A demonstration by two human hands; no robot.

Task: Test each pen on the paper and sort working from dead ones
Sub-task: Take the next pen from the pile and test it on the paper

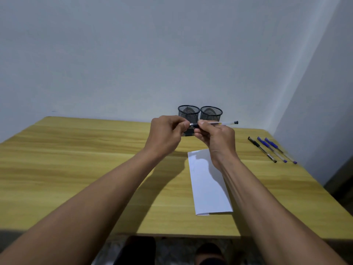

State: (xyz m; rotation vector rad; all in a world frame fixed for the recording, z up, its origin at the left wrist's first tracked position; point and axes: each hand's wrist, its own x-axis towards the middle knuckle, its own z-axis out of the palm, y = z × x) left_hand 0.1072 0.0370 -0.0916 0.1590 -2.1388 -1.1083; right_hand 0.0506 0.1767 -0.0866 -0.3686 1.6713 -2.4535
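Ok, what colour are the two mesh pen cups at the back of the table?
Black. Both mesh cups show clearly in the head view.

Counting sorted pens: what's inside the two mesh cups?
No pens rise above the rim of the left mesh cup or right mesh cup; the hands cover their lower parts.

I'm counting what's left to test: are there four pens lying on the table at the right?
No, only three pens lie side by side on the table at the right; a fourth pen is held in both hands.
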